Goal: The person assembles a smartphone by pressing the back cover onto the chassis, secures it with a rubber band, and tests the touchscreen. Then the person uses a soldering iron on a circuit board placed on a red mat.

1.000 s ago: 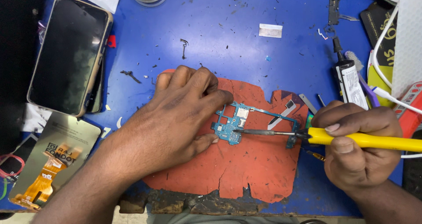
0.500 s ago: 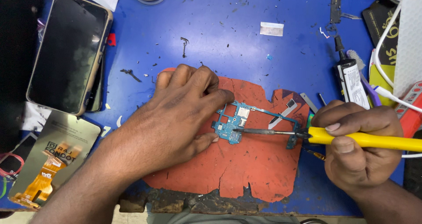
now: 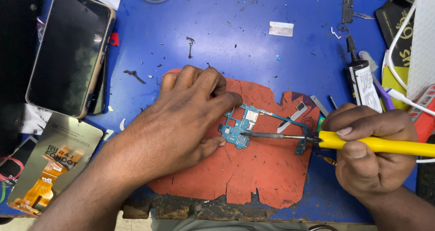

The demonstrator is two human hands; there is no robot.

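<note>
Pinning the blue-green circuit board (image 3: 240, 129) with your left hand (image 3: 181, 117), you press its left end between index fingertip and thumb, the other fingers curled on the worn orange mat (image 3: 253, 172) beneath. The board lies at the mat's middle, on the blue bench (image 3: 235, 50). Your right hand (image 3: 369, 154) is wrapped tight round the yellow handle of a soldering iron (image 3: 362, 142), whose dark tip touches the board near its centre. A dark-screened phone (image 3: 68, 54) lies well apart at upper left, a glue tube (image 3: 362, 79) near your right hand.

two hands (image 3: 181, 117), one circuit board (image 3: 240, 127), one soldering iron (image 3: 362, 142), one phone (image 3: 68, 54), one glue tube (image 3: 364, 84)
</note>
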